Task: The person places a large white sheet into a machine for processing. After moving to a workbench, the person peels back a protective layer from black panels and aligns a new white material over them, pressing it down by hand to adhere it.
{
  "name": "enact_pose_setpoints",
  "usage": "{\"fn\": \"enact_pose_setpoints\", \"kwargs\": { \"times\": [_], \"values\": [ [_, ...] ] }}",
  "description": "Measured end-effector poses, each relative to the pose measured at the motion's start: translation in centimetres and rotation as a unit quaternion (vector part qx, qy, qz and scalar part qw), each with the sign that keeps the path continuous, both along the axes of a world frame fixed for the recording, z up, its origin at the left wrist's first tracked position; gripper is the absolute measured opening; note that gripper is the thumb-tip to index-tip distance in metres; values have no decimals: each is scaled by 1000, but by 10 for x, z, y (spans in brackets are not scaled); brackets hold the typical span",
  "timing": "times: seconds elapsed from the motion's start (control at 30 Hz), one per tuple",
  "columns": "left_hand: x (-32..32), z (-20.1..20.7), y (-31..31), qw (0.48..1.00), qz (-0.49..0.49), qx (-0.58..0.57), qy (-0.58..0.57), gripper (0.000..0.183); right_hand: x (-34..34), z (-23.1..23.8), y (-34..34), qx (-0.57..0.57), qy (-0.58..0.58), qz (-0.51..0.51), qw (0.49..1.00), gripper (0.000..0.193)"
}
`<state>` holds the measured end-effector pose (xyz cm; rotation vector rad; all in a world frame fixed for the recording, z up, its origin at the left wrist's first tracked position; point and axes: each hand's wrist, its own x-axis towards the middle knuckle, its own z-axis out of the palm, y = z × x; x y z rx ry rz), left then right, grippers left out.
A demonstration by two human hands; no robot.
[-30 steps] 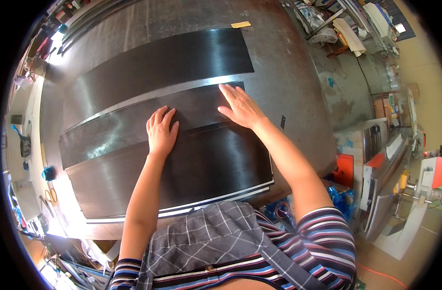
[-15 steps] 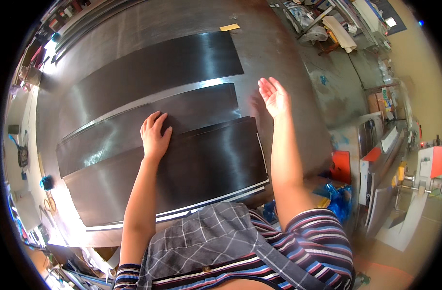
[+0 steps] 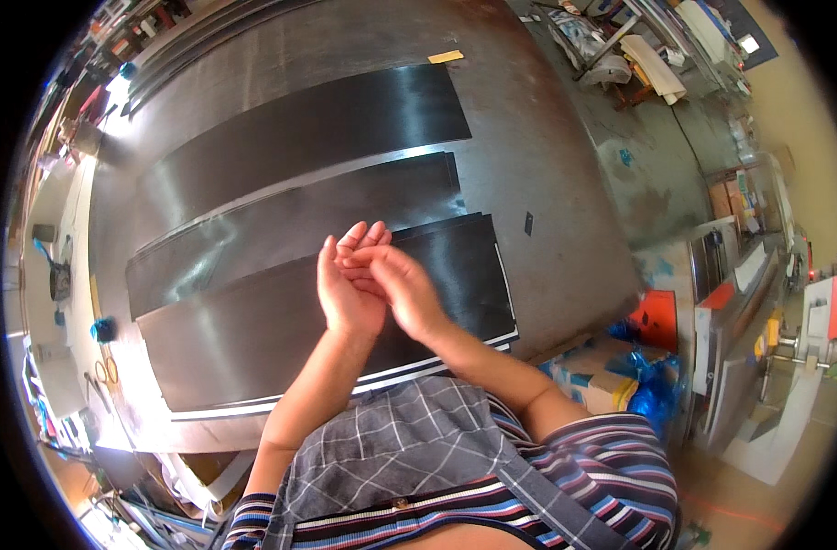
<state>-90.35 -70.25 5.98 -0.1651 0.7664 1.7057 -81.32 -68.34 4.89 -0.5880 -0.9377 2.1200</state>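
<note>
My left hand (image 3: 347,298) is turned palm up with its fingers stretched out, above the nearest stack of dark sheets (image 3: 226,353). My right hand (image 3: 409,295) meets it from the right, its fingers lying across the left palm and fingers. Nothing can be made out between the two. Beyond them lie a middle stack of dark sheets (image 3: 290,220) and a far dark sheet (image 3: 308,128), all long, flat and smooth. White edges show under the nearest stack.
The metal table (image 3: 565,174) carries a small dark piece (image 3: 528,223) on the right and a yellow strip (image 3: 446,57) at the far side. Scissors (image 3: 107,370) lie at the left edge. A cardboard box (image 3: 588,371) and crumpled blue film (image 3: 652,376) stand near right.
My right hand has come left and down from over the bare table to my left hand. The left hand has lifted off the sheets, moved right and turned palm up. The small dark piece now shows.
</note>
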Motion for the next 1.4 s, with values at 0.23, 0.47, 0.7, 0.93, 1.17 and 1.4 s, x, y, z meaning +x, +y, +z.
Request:
{"fn": "enact_pose_setpoints", "kwargs": {
  "times": [0.23, 0.47, 0.7, 0.93, 1.17, 1.4],
  "values": [
    [-73, 21, -84, 976, 60, 182, -101, 76, -42, 21, -15, 555, -262, 35, 789, 28],
    [-88, 29, -181, 945, 203, 226, -118, 84, -31, -14, -34, 226, -205, 161, 939, 36],
    [-40, -22, -299, 949, 270, -120, 111, 77, -31, -15, -20, -266, -10, 260, 928, 56],
    [97, -184, -486, 845, 57, -529, 46, 52, -22, -29, -10, -342, 30, 265, 901, 57],
    [-45, -143, -432, 952, 208, -198, 106, 42, -21, -18, 10, -265, 45, 216, 939, 51],
    [-60, -10, -239, 782, -64, -276, 555, 19, 30, -9, -7, -177, -26, 300, 937, 50]
  ]
}}
